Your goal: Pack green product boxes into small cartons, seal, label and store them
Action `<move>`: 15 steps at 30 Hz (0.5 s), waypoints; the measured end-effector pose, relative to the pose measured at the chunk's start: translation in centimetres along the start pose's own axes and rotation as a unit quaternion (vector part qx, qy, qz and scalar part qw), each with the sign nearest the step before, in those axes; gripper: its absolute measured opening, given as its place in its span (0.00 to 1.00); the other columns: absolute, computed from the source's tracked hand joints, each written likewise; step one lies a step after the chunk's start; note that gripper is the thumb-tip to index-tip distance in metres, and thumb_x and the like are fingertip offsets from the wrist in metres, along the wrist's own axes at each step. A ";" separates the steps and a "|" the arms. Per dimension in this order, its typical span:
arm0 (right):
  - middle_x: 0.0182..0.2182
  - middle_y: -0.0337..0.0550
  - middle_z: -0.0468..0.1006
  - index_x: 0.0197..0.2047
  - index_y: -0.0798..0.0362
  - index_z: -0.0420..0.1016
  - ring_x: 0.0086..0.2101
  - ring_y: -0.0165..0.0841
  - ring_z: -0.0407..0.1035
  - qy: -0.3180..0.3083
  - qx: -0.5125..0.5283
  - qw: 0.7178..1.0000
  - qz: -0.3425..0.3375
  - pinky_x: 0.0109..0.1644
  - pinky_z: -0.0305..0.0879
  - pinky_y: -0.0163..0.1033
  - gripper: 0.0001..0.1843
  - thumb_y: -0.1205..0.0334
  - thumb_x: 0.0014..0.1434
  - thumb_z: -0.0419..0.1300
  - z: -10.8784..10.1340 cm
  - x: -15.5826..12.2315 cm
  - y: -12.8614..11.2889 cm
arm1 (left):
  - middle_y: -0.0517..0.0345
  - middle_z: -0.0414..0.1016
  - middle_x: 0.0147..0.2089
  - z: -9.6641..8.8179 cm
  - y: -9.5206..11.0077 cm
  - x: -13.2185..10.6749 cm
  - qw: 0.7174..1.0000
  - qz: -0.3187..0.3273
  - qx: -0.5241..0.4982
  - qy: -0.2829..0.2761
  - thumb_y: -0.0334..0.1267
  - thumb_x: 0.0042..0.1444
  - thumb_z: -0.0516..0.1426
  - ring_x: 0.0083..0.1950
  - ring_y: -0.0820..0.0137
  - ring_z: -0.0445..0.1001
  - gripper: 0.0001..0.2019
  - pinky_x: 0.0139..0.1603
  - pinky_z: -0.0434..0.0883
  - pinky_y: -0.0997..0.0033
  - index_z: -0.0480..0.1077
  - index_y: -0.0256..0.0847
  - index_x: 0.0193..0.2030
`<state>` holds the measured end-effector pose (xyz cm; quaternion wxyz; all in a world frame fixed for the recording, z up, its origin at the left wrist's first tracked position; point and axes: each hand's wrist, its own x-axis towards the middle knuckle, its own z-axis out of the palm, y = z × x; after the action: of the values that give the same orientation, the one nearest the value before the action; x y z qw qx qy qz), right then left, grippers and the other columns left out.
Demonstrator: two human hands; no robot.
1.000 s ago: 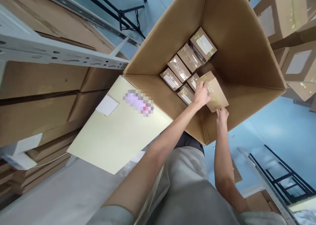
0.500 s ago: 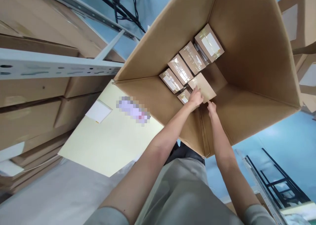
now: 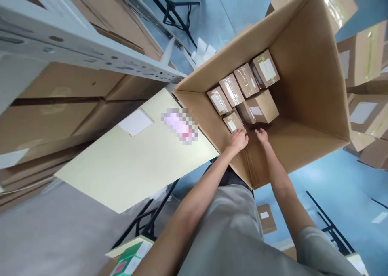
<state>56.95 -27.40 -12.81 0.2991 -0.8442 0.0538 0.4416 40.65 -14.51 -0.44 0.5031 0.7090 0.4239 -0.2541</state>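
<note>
I have both hands inside a large open carton (image 3: 306, 62). My left hand (image 3: 239, 139) is at the near end of a small taped box (image 3: 233, 121) with a white label, its fingers loosely bent; whether they touch the box I cannot tell. My right hand (image 3: 262, 135) is just below a larger brown box (image 3: 266, 106), fingers slightly apart and nothing visible in them. That box leans on its neighbours and bears a white label. Behind it, several taped boxes (image 3: 232, 90) line the carton's far left wall, up to a labelled box (image 3: 265, 68) in the corner.
Left of the carton is a cream board (image 3: 127, 175) with a white card (image 3: 136, 122) and a blurred-out item (image 3: 180, 125). A metal shelf frame (image 3: 100, 49) holding cartons stands at the left. More boxes (image 3: 363, 110) are stacked at the right. A small box (image 3: 266, 219) lies on the blue floor.
My hands have come off the larger brown box, which now sits tilted differently, showing its label. Both hands have drawn back toward me. The camera view has shifted and turned.
</note>
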 end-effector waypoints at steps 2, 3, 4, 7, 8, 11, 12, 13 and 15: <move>0.61 0.62 0.87 0.55 0.60 0.82 0.67 0.42 0.77 0.020 -0.026 0.999 0.001 0.78 0.67 0.53 0.26 0.56 0.57 0.77 -0.3 1.7 -0.7 | 0.35 0.79 0.73 -0.1 -0.7 -0.4 1.000 -0.007 0.001 0.017 0.35 0.77 0.54 0.78 0.52 0.73 0.22 0.83 0.64 0.55 0.77 0.32 0.71; 0.63 0.63 0.86 0.56 0.60 0.82 0.69 0.43 0.76 0.029 -0.037 0.999 0.004 0.80 0.64 0.54 0.26 0.58 0.57 0.78 -0.5 2.6 -1.0 | 0.34 0.79 0.73 0.0 -1.0 -0.4 1.000 -0.014 0.001 0.023 0.36 0.77 0.54 0.78 0.52 0.73 0.23 0.83 0.64 0.56 0.76 0.31 0.72; 0.65 0.64 0.85 0.57 0.61 0.82 0.69 0.43 0.76 0.035 -0.046 0.998 0.004 0.81 0.62 0.55 0.27 0.59 0.56 0.77 -0.6 3.6 -1.3 | 0.34 0.79 0.73 0.1 -1.2 -0.3 0.999 -0.024 0.000 0.025 0.36 0.77 0.53 0.78 0.53 0.73 0.23 0.82 0.65 0.56 0.75 0.31 0.73; 0.68 0.64 0.83 0.59 0.60 0.82 0.70 0.44 0.76 0.042 -0.059 0.997 0.003 0.82 0.61 0.57 0.28 0.62 0.57 0.77 -1.0 5.6 -1.9 | 0.34 0.79 0.74 0.5 -1.5 0.5 0.998 -0.056 0.002 0.011 0.37 0.78 0.53 0.78 0.52 0.74 0.24 0.81 0.65 0.57 0.74 0.32 0.74; 0.68 0.63 0.83 0.59 0.60 0.82 0.70 0.44 0.76 0.042 -0.058 0.997 0.002 0.82 0.62 0.56 0.27 0.62 0.57 0.77 -1.0 5.9 -2.0 | 0.34 0.79 0.73 0.5 -1.4 0.8 0.998 -0.061 0.004 0.006 0.37 0.78 0.54 0.78 0.52 0.74 0.24 0.81 0.66 0.57 0.74 0.32 0.75; 0.67 0.64 0.84 0.60 0.60 0.83 0.69 0.45 0.77 0.039 -0.045 0.998 0.003 0.80 0.65 0.54 0.27 0.62 0.58 0.77 -0.8 5.6 -1.9 | 0.33 0.80 0.72 0.4 -1.3 1.5 0.998 -0.058 0.013 0.003 0.37 0.77 0.54 0.77 0.51 0.75 0.24 0.80 0.67 0.57 0.75 0.32 0.74; 0.66 0.64 0.84 0.60 0.60 0.83 0.69 0.45 0.78 0.037 -0.038 0.999 0.004 0.80 0.65 0.54 0.27 0.61 0.59 0.77 -0.7 5.3 -1.8 | 0.33 0.81 0.71 0.3 -1.2 1.7 0.998 -0.055 0.017 0.003 0.36 0.77 0.54 0.76 0.51 0.76 0.24 0.80 0.67 0.56 0.75 0.32 0.74; 0.66 0.64 0.84 0.60 0.60 0.83 0.69 0.45 0.78 0.036 -0.031 0.999 0.006 0.80 0.66 0.54 0.27 0.61 0.59 0.77 -0.6 4.9 -1.6 | 0.33 0.81 0.71 0.2 -1.2 1.8 0.998 -0.054 0.021 0.002 0.36 0.77 0.54 0.76 0.51 0.76 0.23 0.79 0.68 0.55 0.76 0.32 0.73; 0.66 0.63 0.85 0.60 0.59 0.84 0.69 0.46 0.77 0.034 -0.017 0.999 0.011 0.80 0.65 0.55 0.28 0.59 0.59 0.78 -0.3 4.2 -1.3 | 0.33 0.82 0.70 -0.1 -1.3 2.0 0.998 -0.053 0.032 0.000 0.37 0.77 0.54 0.74 0.50 0.77 0.23 0.79 0.69 0.54 0.77 0.33 0.72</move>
<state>60.15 -25.75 -15.30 0.2778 -0.8630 0.0652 0.4170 40.58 -13.60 -2.58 0.4661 0.7013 0.4523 -0.2939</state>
